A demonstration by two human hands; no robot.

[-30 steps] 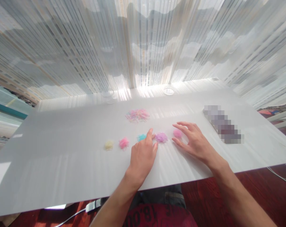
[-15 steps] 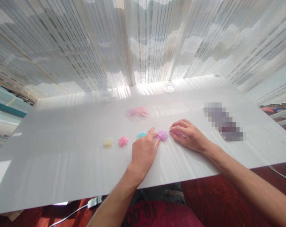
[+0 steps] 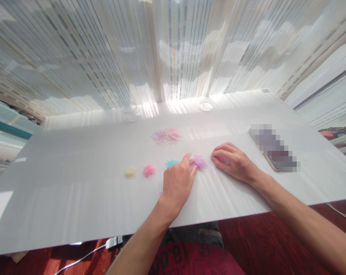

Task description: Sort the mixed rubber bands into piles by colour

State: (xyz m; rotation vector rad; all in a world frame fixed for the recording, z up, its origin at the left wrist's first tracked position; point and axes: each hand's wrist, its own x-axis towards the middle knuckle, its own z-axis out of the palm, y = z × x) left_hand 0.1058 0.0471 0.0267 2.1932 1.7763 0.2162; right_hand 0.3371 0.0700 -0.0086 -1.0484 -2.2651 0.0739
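Observation:
A small heap of purple rubber bands (image 3: 200, 162) lies on the white table, in front of me. My left hand (image 3: 178, 181) reaches its left edge, index finger and thumb apart and touching the bands; its other fingers are mostly hidden. To the right of the heap, my right hand (image 3: 232, 160) rests low on the table, fingertips together. Some purple shows between its thumb and fingers, apart from the heap. Just left of my left fingers is a blue heap (image 3: 171, 163), partly covered by the hand. Pink bands (image 3: 149, 170) and pale yellow bands (image 3: 130, 172) sit farther left.
Behind the sorted heaps lies a larger mixed-colour pile of bands (image 3: 166, 136). A phone-like slab (image 3: 272, 149), blurred out, lies at the right. Round clear discs (image 3: 206, 106) are near the back edge, before a striped curtain (image 3: 173, 53). A white cable (image 3: 81, 260) runs below the table.
My right hand has drawn slightly to the right, away from the purple heap. My left hand stays at the heap's left edge, and the view has shifted a little.

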